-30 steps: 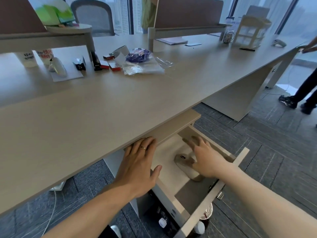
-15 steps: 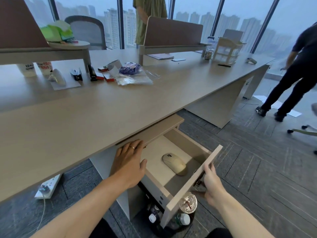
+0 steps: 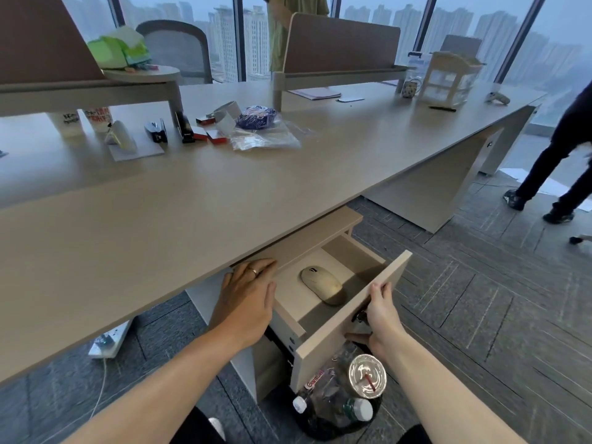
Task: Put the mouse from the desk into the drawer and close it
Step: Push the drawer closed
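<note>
Mouse (image 3: pixel 321 284) lies in the open drawer (image 3: pixel 358 315); my right hand (image 3: pixel 381 318) grips its front, left hand (image 3: pixel 246 299) flat, fingers spread, on the tabletop (image 3: pixel 192 203) edge.

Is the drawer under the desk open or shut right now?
Open: the drawer is pulled out, the mouse visible inside, the right hand on its front.

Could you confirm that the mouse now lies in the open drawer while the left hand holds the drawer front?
Not quite: the head view shows the right hand holding the drawer front. The left hand rests at the desk edge. The mouse does lie in the open drawer.
</note>
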